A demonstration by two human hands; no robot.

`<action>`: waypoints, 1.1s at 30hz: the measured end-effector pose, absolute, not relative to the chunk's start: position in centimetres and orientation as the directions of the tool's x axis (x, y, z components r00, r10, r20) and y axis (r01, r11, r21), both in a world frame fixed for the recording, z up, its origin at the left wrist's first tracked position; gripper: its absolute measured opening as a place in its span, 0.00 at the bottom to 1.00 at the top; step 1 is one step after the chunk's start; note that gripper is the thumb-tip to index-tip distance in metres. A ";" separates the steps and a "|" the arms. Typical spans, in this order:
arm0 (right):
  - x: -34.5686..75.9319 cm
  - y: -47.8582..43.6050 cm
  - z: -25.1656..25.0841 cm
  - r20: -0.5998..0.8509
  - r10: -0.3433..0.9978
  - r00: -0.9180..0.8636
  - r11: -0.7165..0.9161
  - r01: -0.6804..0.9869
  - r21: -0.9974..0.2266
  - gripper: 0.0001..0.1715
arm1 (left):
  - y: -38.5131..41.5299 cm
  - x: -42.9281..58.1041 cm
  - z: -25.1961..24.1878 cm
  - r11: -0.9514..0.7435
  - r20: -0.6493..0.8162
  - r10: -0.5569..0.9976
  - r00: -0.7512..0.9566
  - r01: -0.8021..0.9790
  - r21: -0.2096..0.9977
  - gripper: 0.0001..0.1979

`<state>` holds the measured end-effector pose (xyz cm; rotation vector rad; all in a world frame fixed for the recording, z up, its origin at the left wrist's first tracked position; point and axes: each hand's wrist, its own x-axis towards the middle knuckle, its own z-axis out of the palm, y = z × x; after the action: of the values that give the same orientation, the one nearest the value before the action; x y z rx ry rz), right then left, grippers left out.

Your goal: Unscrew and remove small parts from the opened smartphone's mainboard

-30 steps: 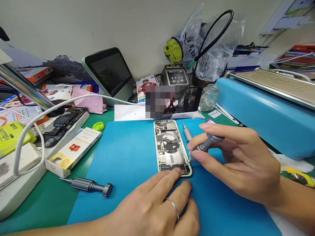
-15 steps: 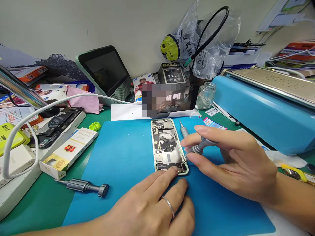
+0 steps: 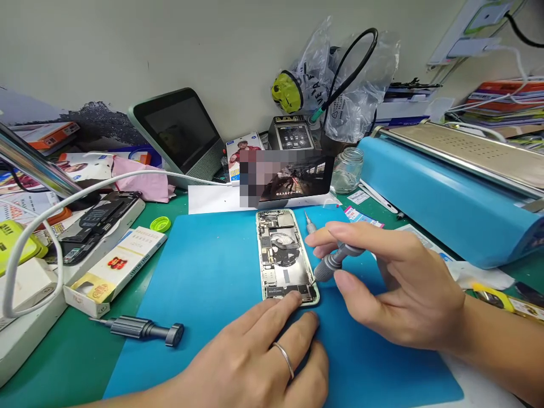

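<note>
Pinching one screwdriver (image 3: 335, 263): right hand (image 3: 395, 289) | left hand (image 3: 255, 357) flat, touching one phone (image 3: 283, 255)

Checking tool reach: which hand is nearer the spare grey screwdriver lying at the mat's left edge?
Left. The left hand lies right of the spare screwdriver, fingertips at the open phone; the right hand is farther right, past the phone, holding another screwdriver.

Right hand: the right hand (image 3: 395, 289) has slid its thumb lower on the thin grey metal screwdriver (image 3: 335, 263), so more of the grip shows.
Screen: the black phone standing at the back (image 3: 297, 178) now shows a darker picture with white words.
View: everything sits a bit further left.
</note>
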<state>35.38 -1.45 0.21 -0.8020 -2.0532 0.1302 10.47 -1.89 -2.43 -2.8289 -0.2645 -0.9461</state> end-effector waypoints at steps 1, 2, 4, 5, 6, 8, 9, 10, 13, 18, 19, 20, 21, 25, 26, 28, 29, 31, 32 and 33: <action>35.3 -1.5 0.1 0.709 0.590 -0.386 0.781 0.494 -0.382 0.44 | -1.9 10.5 -2.4 -0.973 0.607 0.117 0.786 0.213 -0.089 0.15; 35.2 -1.5 0.1 0.702 0.598 -0.386 0.775 0.500 -0.386 0.44 | -1.8 10.5 -2.5 -0.972 0.608 0.116 0.785 0.215 -0.093 0.15; 35.1 -1.6 0.0 0.692 0.612 -0.383 0.763 0.518 -0.388 0.45 | -1.8 10.6 -2.5 -0.971 0.617 0.110 0.780 0.217 -0.100 0.16; 35.1 -1.7 0.0 0.696 0.611 -0.378 0.760 0.526 -0.382 0.46 | -1.8 10.5 -2.5 -0.971 0.621 0.112 0.776 0.219 -0.099 0.16; 35.1 -1.8 0.0 0.701 0.608 -0.373 0.759 0.533 -0.375 0.47 | -1.9 10.5 -2.6 -0.971 0.622 0.113 0.775 0.218 -0.096 0.16; 35.1 -2.0 -0.1 0.708 0.598 -0.375 0.765 0.532 -0.364 0.47 | -1.9 10.5 -2.6 -0.973 0.618 0.115 0.778 0.212 -0.086 0.15; 35.2 -2.0 -0.1 0.706 0.595 -0.385 0.771 0.523 -0.364 0.47 | -2.0 10.5 -2.6 -0.974 0.615 0.114 0.780 0.209 -0.085 0.15; 35.2 -2.0 -0.1 0.701 0.594 -0.394 0.774 0.515 -0.367 0.46 | -2.0 10.5 -2.6 -0.974 0.614 0.115 0.781 0.209 -0.083 0.15; 35.2 -2.0 0.0 0.691 0.597 -0.408 0.778 0.505 -0.374 0.45 | -2.0 10.4 -2.6 -0.973 0.612 0.112 0.783 0.211 -0.092 0.14; 35.1 -2.2 0.1 0.693 0.605 -0.392 0.765 0.526 -0.370 0.46 | -1.7 10.5 -2.3 -0.971 0.607 0.114 0.787 0.216 -0.098 0.15; 35.1 -2.3 0.1 0.688 0.610 -0.392 0.760 0.533 -0.371 0.45 | -1.7 10.5 -2.3 -0.971 0.613 0.109 0.782 0.216 -0.103 0.15; 35.2 -2.3 0.1 0.685 0.614 -0.392 0.756 0.541 -0.369 0.45 | -1.7 10.5 -2.3 -0.970 0.618 0.107 0.779 0.217 -0.106 0.15; 35.2 -2.3 0.1 0.684 0.618 -0.387 0.751 0.547 -0.369 0.45 | -1.7 10.5 -2.3 -0.970 0.620 0.110 0.777 0.220 -0.103 0.16; 35.2 -2.4 0.2 0.699 0.614 -0.367 0.751 0.545 -0.373 0.45 | -1.9 10.5 -2.4 -0.969 0.623 0.124 0.773 0.229 -0.092 0.15; 35.2 -2.4 0.2 0.694 0.618 -0.368 0.750 0.541 -0.381 0.43 | -1.9 10.5 -2.4 -0.969 0.623 0.121 0.773 0.229 -0.097 0.15; 35.3 -2.4 0.2 0.677 0.636 -0.370 0.740 0.541 -0.399 0.40 | -1.9 10.6 -2.5 -0.968 0.625 0.114 0.772 0.228 -0.106 0.15; 35.3 -2.4 0.2 0.676 0.642 -0.363 0.735 0.541 -0.408 0.40 | -1.9 10.6 -2.5 -0.968 0.628 0.112 0.770 0.228 -0.106 0.15; 35.4 -2.3 0.2 0.683 0.642 -0.350 0.735 0.536 -0.416 0.42 | -1.9 10.6 -2.4 -0.969 0.629 0.117 0.768 0.227 -0.097 0.15; 35.5 -2.3 0.1 0.688 0.636 -0.349 0.740 0.527 -0.417 0.44 | -1.9 10.6 -2.4 -0.970 0.628 0.119 0.769 0.225 -0.092 0.15; 35.5 -2.3 0.1 0.691 0.631 -0.353 0.748 0.515 -0.419 0.45 | -1.9 10.6 -2.4 -0.971 0.625 0.117 0.772 0.220 -0.090 0.15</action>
<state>35.46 -2.28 0.09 -0.8645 -2.0288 0.1592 10.64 -1.88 -2.36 -2.8070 -0.2693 -0.9736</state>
